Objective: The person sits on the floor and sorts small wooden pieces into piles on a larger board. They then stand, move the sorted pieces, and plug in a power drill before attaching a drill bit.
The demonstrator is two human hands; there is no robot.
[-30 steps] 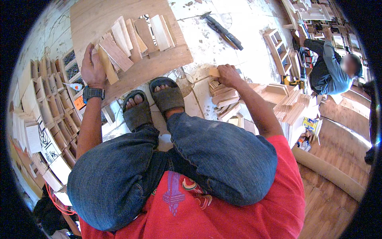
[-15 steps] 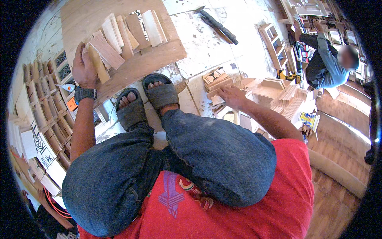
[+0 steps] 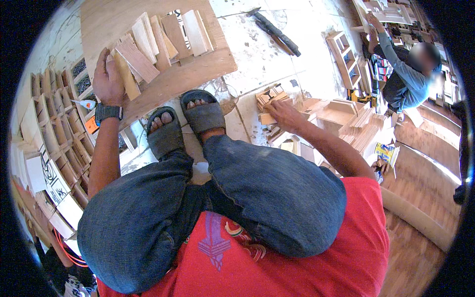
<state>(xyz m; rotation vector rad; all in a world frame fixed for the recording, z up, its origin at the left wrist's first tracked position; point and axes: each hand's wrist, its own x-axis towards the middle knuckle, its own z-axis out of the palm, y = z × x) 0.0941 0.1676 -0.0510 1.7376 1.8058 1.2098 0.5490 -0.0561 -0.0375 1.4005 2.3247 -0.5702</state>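
Note:
My left hand (image 3: pixel 107 84), a dark watch on its wrist, rests against the left end of a row of thin wooden slats (image 3: pixel 137 60). Its fingers are stretched out along the outermost slat. The slats lean on one another on a plywood board (image 3: pixel 198 69). Over to the right, my right hand (image 3: pixel 284 116) has its fingers curled over a short wood piece (image 3: pixel 267 119) at a pile of small wooden offcuts (image 3: pixel 273 94). Part of that piece is hidden under the fingers.
A hammer (image 3: pixel 274 32) lies on the tiled floor beyond my sandalled feet. Compartmented wooden frames (image 3: pixel 59 119) and a glue bottle (image 3: pixel 86 104) are at left. Stacked wood strips (image 3: pixel 358 129) and a plastic tub (image 3: pixel 386 152) stand at right. Another person (image 3: pixel 403 74) crouches at far right.
My right hand has shifted slightly toward the offcuts, and its fingers now curl over a short wood piece. My left hand stays by the slats. The other person's arm has risen.

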